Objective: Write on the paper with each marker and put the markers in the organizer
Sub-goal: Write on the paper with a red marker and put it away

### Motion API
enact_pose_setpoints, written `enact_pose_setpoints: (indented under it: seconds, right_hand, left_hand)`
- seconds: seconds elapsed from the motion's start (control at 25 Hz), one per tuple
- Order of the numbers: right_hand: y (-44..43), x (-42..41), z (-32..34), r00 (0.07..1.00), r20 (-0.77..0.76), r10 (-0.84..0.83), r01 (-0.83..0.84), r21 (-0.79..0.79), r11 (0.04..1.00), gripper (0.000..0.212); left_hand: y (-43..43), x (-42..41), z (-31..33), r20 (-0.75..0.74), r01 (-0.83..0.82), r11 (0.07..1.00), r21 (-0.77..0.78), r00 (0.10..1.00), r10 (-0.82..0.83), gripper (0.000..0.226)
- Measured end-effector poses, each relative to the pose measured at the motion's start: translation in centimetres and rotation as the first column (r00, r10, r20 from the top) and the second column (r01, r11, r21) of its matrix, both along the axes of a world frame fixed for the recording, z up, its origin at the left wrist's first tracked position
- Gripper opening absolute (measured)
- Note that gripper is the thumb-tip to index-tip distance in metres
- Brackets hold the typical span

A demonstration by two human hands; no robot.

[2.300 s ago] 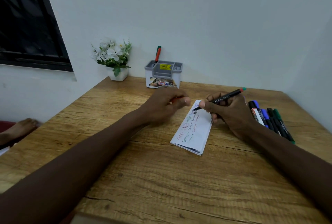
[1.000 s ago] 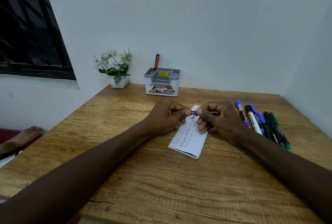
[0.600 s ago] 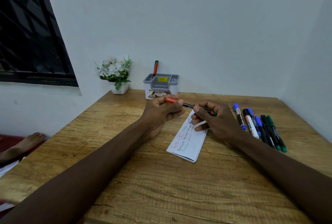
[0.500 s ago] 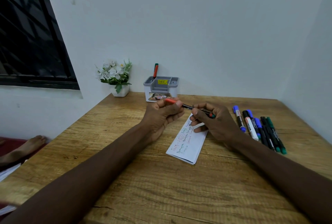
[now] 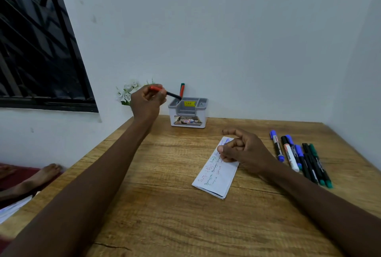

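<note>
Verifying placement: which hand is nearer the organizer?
Left. The left hand is left of the organizer, marker tip at its rim; the right hand rests on the paper, farther off.

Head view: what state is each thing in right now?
left hand, grips the red-capped marker.
red-capped marker, tilted, tip at the organizer's left rim.
organizer, upright, holds a standing marker.
paper, folded, written on, flat under the right hand.
right hand, loosely curled, holding nothing.
loose markers, lying right of the paper.

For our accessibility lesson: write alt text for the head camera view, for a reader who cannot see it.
A left hand holds a red-capped marker, its tip at the rim of a grey organizer. The right hand rests on folded paper on a wooden table, more markers lying to its right.
</note>
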State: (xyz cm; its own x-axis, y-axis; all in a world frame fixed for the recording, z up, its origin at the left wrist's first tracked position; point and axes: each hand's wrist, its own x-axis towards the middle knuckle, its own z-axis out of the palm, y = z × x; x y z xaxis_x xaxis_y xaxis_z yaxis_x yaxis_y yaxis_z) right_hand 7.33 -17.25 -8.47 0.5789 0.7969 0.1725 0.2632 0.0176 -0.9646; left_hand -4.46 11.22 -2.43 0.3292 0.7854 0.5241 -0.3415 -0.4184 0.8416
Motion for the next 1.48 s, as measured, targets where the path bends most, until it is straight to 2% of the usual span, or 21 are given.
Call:
enact_pose_setpoints:
  seconds: [0.16, 0.4, 0.64, 0.76, 0.84, 1.08, 1.24, 1.4, 1.48]
  right_hand:
    - [0.0, 0.1, -0.1, 1.000, 0.001, 0.008, -0.008, -0.010, 1.000, 0.057]
    - [0.0, 0.1, -0.1, 1.000, -0.003, 0.003, -0.003, -0.009, 1.000, 0.056]
    - [0.1, 0.3, -0.1, 1.000, 0.008, 0.001, -0.001, -0.013, 1.000, 0.055]
    - [0.0, 0.3, -0.1, 1.000, 0.012, 0.001, -0.001, -0.014, 1.000, 0.053]
    - [0.0, 0.3, 0.0, 1.000, 0.013, 0.000, 0.000, -0.014, 1.000, 0.052]
    - [-0.1, 0.2, 0.0, 1.000, 0.022, -0.009, 0.010, -0.019, 1.000, 0.048]
    - [-0.1, 0.3, -0.1, 0.996, 0.091, -0.008, 0.012, -0.044, 0.999, 0.043]
    - [0.0, 0.4, -0.2, 0.992, 0.124, -0.014, 0.021, -0.051, 0.998, 0.037]
    - [0.0, 0.5, -0.2, 0.992, 0.129, -0.015, 0.022, -0.052, 0.998, 0.035]
  left_hand:
    - [2.3, 1.5, -0.1, -0.100, -0.116, 0.988, 0.102, 0.987, 0.126, 0.013]
    - [3.9, 4.2, 0.5, -0.343, -0.134, 0.944, 0.301, 0.909, 0.238, 0.011]
    - [4.8, 6.0, 0.6, -0.469, -0.144, 0.899, 0.414, 0.812, 0.347, 0.031]
    - [4.5, 6.6, 0.6, -0.492, -0.139, 0.880, 0.454, 0.785, 0.378, 0.017]
    - [4.2, 6.6, 0.5, -0.495, -0.135, 0.884, 0.449, 0.786, 0.371, 0.009]
    - [4.4, 6.4, -0.1, -0.448, -0.154, 0.884, 0.441, 0.816, 0.366, 0.012]
    - [5.2, 7.2, -0.4, -0.587, -0.134, 0.897, 0.421, 0.714, 0.382, 0.009]
    - [5.9, 9.3, 0.0, -0.689, -0.133, 0.944, 0.303, 0.653, 0.314, 0.032]
    - [6.2, 10.0, 0.3, -0.719, -0.134, 0.951, 0.280, 0.627, 0.300, 0.024]
